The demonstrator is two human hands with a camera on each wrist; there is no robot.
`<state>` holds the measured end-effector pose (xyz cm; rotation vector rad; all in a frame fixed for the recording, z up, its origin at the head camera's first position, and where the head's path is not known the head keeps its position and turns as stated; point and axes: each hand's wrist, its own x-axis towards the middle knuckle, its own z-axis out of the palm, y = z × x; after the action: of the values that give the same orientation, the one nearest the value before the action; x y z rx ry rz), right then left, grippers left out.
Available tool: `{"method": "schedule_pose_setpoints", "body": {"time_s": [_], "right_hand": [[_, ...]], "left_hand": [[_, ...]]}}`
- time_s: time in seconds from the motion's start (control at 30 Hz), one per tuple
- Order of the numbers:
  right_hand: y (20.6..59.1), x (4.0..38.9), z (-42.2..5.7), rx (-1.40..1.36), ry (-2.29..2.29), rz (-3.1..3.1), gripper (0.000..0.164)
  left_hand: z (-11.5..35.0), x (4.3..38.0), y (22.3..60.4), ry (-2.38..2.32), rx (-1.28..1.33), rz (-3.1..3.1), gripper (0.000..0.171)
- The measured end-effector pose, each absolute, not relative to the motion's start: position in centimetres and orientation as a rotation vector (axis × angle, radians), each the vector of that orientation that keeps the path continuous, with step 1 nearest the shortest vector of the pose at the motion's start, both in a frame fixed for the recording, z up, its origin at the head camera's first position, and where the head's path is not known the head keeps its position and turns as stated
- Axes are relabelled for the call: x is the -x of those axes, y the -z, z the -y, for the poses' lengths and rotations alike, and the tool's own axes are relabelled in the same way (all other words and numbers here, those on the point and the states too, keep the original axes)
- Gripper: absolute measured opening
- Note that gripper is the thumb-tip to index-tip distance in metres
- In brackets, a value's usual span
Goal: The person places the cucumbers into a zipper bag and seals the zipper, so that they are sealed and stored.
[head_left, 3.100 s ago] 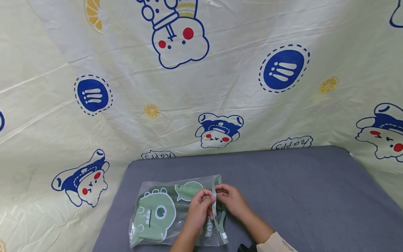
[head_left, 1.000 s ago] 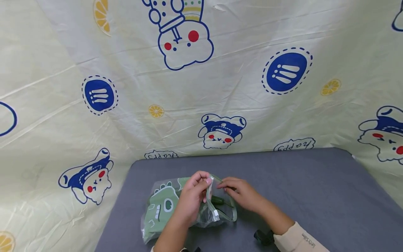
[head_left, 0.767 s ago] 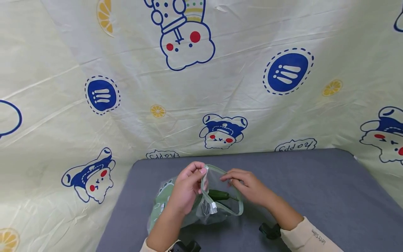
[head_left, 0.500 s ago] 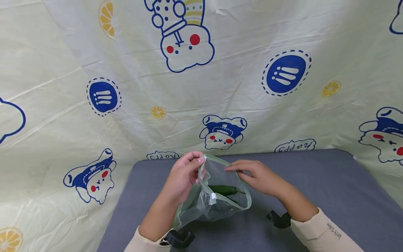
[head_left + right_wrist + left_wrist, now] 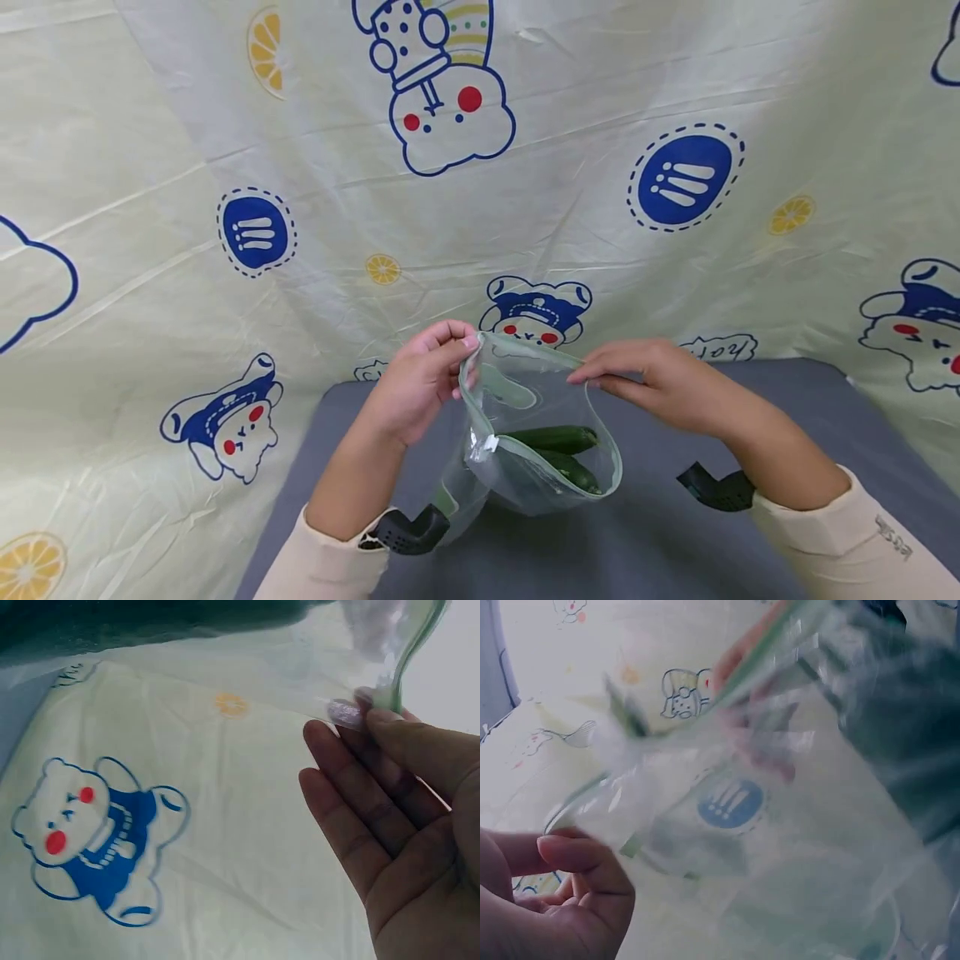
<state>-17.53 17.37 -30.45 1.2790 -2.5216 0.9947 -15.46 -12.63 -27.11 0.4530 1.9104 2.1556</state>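
A clear zip bag (image 5: 525, 492) with green trim and a white slider (image 5: 491, 443) is held with its mouth spread wide. Inside lie two dark green cucumbers (image 5: 551, 438), one partly under the other. At the upper left corner of the mouth, my left hand (image 5: 420, 387) pinches the rim between thumb and fingers. The far right rim is pinched by my right hand (image 5: 660, 387); in the right wrist view, thumb and fingertips grip the film, and a cucumber (image 5: 150, 622) shows through it above. Bag film (image 5: 802, 825) fills much of the left wrist view.
Below the bag is a grey cloth-covered table (image 5: 637, 550). Behind it hangs a pale printed sheet (image 5: 420, 217). Black wrist camera mounts (image 5: 412, 529) jut from both sleeves.
The bag lay flat on the table with both hands at its zip; now it is raised toward me, its mouth pulled wide, the cucumbers visible inside. My hands have moved up and apart.
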Motion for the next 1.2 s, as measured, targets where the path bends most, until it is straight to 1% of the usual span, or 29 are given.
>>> {"method": "schedule_pose_setpoints", "body": {"time_s": [0.13, 0.3, 0.5, 0.7, 0.93, 1.07, 1.2], "right_hand": [[28.6, 16.9, -17.7, -1.283, -1.000, 2.420, 0.037], [27.2, 16.2, -17.6, -1.155, -1.000, 2.390, 0.033], [27.5, 16.1, -17.4, -1.031, -1.116, 2.453, 0.026], [27.7, 16.4, -17.5, -0.868, -1.144, 2.538, 0.022], [28.2, 17.0, -18.1, -0.846, -1.174, 2.495, 0.023], [28.3, 17.1, -18.4, -0.827, -1.121, 2.494, 0.023], [28.3, 17.5, -18.9, -0.771, -1.076, 2.517, 0.022]], "left_hand": [[13.3, 15.7, 26.1, -2.079, -0.480, -1.928, 0.010], [13.7, 16.1, 25.6, -1.993, -0.522, -1.966, 0.008], [14.1, 17.2, 26.3, -1.805, -0.635, -2.038, 0.008], [14.3, 17.9, 27.0, -1.710, -0.680, -2.121, 0.013], [14.3, 18.3, 28.0, -1.631, -0.719, -2.133, 0.019], [14.5, 18.4, 28.3, -1.645, -0.697, -2.156, 0.021], [15.3, 18.5, 28.9, -1.638, -0.645, -2.183, 0.025]]}}
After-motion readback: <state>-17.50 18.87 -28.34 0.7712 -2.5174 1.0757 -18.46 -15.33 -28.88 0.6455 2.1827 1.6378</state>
